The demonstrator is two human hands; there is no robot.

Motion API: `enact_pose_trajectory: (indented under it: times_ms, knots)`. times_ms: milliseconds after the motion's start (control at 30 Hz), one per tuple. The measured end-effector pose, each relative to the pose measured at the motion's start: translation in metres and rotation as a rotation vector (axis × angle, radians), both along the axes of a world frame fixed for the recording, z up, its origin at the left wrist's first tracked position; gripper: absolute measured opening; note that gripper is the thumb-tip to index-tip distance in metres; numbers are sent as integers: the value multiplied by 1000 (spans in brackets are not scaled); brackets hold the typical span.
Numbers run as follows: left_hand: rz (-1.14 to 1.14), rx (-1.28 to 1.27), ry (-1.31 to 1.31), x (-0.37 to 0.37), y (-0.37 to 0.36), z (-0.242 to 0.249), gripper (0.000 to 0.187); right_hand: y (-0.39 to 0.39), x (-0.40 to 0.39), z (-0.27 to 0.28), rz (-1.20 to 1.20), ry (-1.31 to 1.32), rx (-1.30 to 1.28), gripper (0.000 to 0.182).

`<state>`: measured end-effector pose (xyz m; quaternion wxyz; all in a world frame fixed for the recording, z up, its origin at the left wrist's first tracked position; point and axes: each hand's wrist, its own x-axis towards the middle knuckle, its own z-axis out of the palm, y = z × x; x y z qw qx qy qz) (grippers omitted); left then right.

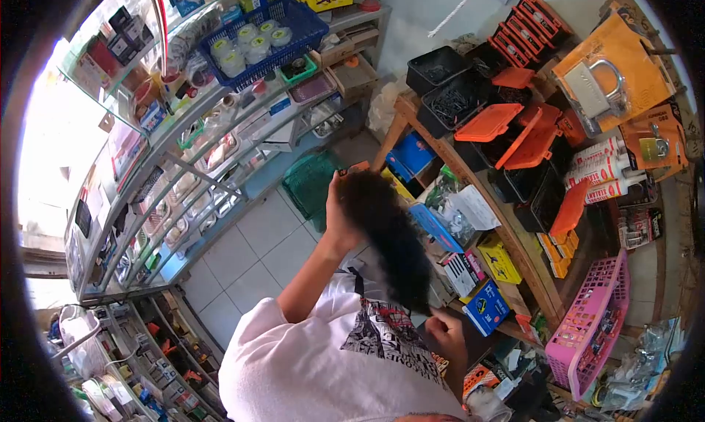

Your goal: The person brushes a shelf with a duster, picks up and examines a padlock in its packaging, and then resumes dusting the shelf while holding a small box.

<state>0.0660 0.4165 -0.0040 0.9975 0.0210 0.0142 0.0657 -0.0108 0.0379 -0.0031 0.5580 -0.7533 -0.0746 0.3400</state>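
Note:
A fluffy black duster (389, 242) stretches diagonally across the middle of the view. Its lower end tapers to my right hand (446, 332), which is closed on it near my shirt. My left hand (340, 220) is raised at the duster's upper end, its fingers partly hidden behind the black fluff. An orange and black item (355, 168) shows just above the left fingertips; most of it is covered by the duster, and the left hand appears to grip it.
Wooden shelving (507, 227) with black bins, orange lids and boxes stands at right. A pink basket (591, 323) is lower right. The curved glass display case (220, 128) holds a blue basket (294, 25). A green basket (312, 183) sits beyond my left hand, above the tiled floor (257, 249).

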Motion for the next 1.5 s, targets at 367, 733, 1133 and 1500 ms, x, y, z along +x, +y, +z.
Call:
enact_pose_trajectory:
  times_ms: [367, 733, 1133, 1500]
  knots:
    - [12, -96, -54, 2, -9, -6, 71, 16, 1, 20, -82, -42, -34, 30]
    - [50, 85, 31, -12, -3, 1, 73, 21, 0, 3, 27, 17, 37, 43]
    - [17, 259, -216, -13, -2, -1, 66, 17, -1, -1, 30, -81, 139, 39]
    - [112, 11, 189, -20, -11, 34, 54, 20, -6, 1, 51, -27, 94, 39]
